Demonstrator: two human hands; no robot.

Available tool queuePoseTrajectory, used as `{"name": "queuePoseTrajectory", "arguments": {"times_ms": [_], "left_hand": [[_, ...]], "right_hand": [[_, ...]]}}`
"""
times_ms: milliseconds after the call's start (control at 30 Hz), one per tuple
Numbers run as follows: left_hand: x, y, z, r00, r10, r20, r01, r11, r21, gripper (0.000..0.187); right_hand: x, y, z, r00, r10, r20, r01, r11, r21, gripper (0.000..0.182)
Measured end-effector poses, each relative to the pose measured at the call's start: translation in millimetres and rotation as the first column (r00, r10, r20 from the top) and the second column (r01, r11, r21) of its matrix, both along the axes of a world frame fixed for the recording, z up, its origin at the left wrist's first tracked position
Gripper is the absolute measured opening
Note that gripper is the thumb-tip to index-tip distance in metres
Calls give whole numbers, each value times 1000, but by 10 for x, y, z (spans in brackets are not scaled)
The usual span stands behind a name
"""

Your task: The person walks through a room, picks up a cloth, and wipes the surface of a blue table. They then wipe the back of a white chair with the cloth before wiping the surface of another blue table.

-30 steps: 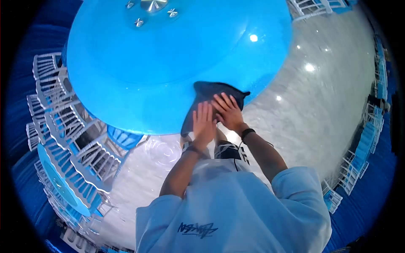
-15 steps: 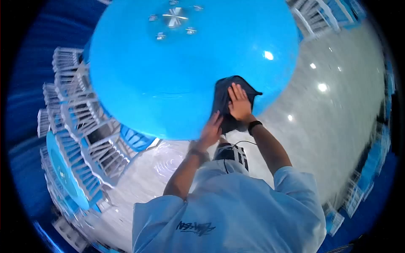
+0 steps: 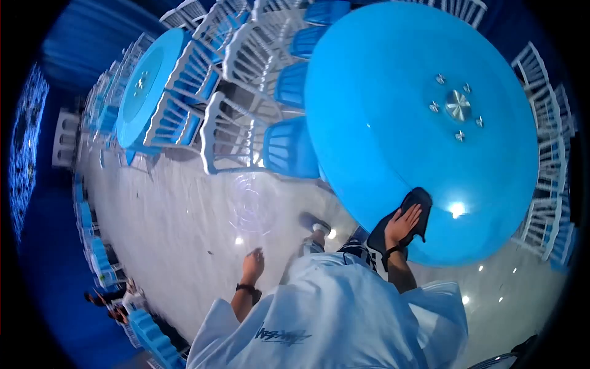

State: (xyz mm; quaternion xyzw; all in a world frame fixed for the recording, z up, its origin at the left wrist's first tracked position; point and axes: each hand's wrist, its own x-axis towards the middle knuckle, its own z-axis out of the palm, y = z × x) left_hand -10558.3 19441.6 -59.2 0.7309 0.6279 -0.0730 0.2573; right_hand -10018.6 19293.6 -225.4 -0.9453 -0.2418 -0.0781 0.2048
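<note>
A dark cloth [image 3: 416,198] lies over the near edge of the round blue table [image 3: 362,123], and part of it hangs down past the rim. My right hand [image 3: 401,226] rests flat on this cloth, fingers stretched out. Away from the table, over the floor on the left, hangs my left hand [image 3: 252,265]; its fingers look loosely curled, and nothing shows in them. Toward the table's far side is a shiny metal centre disc [image 3: 458,105] ringed by several small metal fittings [image 3: 460,136].
White chairs with blue seats [image 3: 289,147] stand close along the table's left side. More white chairs [image 3: 544,172] line its right. A second blue table [image 3: 153,92] stands farther left. Pale glossy floor [image 3: 178,227] lies around my feet. People [image 3: 117,307] are at the far lower left.
My left hand has come off the cloth and swung left, away from the table. My right hand stays on the cloth. The view has turned left, so the table now appears farther right.
</note>
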Motion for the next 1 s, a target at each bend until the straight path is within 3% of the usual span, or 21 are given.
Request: {"name": "queuePoseTrajectory", "arguments": {"times_ms": [33, 100, 133, 167, 267, 333, 367, 400, 467, 500, 533, 600, 633, 667, 700, 767, 800, 867, 900, 933, 1000], "left_hand": [[-434, -236, -214, 995, 51, -90, -55, 997, -47, 29], [-1125, -811, -436, 996, 69, -61, -70, 998, -9, 27], [-1346, -1055, -485, 978, 183, -96, -192, 977, -90, 27], [-1576, -1257, -491, 973, 229, 33, -223, 966, -130, 27], [-1923, -1543, -436, 902, 433, 10, -404, 851, -336, 27], [-2092, -1502, -487, 856, 517, 6, -476, 793, -381, 27], [-2200, -1429, -517, 839, 545, 6, -501, 776, -384, 27], [-2310, -1313, -563, 822, 569, 14, -524, 767, -371, 28], [-2600, -1020, -602, 779, 626, 49, -579, 746, -329, 28], [-2726, -767, -601, 754, 651, 82, -608, 740, -287, 28], [-2859, -505, -599, 722, 679, 135, -641, 730, -239, 28], [-3136, 17, -719, 652, 673, 349, -695, 714, -79, 29], [-3161, 438, -460, 765, 611, 203, -630, 776, 35, 27], [-3221, 800, -342, 701, 619, 354, -668, 744, 22, 27], [-3322, 1093, -267, 622, 611, 490, -703, 711, 4, 28], [-3336, 1759, 252, 681, 551, 482, -643, 765, 35, 31], [-3428, 1957, 282, 703, 534, 470, -623, 781, 46, 30], [-3573, 2329, 282, 747, 490, 449, -573, 818, 61, 30], [-3599, 2463, 324, 724, 560, 403, -607, 795, -16, 29], [-3685, 2576, 274, 805, 528, 271, -539, 841, -38, 30], [-3920, 2681, 274, 909, 415, -20, -415, 902, -117, 32]], "right_hand": [[-142, 117, -14, 998, 51, -25, -51, 999, 14, 61], [-489, 349, -19, 987, 140, -77, -137, 990, 45, 57], [-666, 513, -7, 980, 174, -96, -169, 984, 62, 56], [-813, 718, -16, 972, 206, -116, -198, 977, 77, 55], [-1285, 1391, -123, 929, 332, -162, -321, 943, 91, 51], [-1634, 1906, -146, 898, 421, -129, -401, 903, 156, 45], [-1818, 2185, -164, 872, 433, -226, -388, 895, 219, 47], [-2014, 2455, -169, 835, 443, -326, -364, 890, 276, 49], [-2316, 3048, -221, 647, 323, -690, -232, 946, 225, 52], [-2514, 3340, -385, 618, 419, -665, -176, 898, 402, 55], [-2617, 3537, -524, 580, 520, -627, -233, 843, 484, 53], [-2936, 4098, -249, 478, 693, -539, -327, 710, 623, 51], [-3246, 4339, 320, 433, 753, -495, -313, 640, 701, 49], [-3525, 4596, 972, 391, 805, -447, -285, 567, 772, 48], [-3577, 4845, 1146, 299, 759, -578, -320, 651, 689, 51], [-3842, 5261, 1351, 181, 742, -646, -351, 662, 662, 55], [-4032, 5517, 1466, 164, 799, -579, -340, 596, 727, 55], [-4425, 5854, 1739, 256, 814, -522, -319, 581, 749, 57], [-4598, 6045, 1851, 214, 812, -543, -373, 582, 723, 56], [-4722, 6262, 1872, 169, 809, -562, -427, 574, 698, 55], [-4868, 6636, 1708, 219, 919, -328, -820, 356, 448, 55]]}}
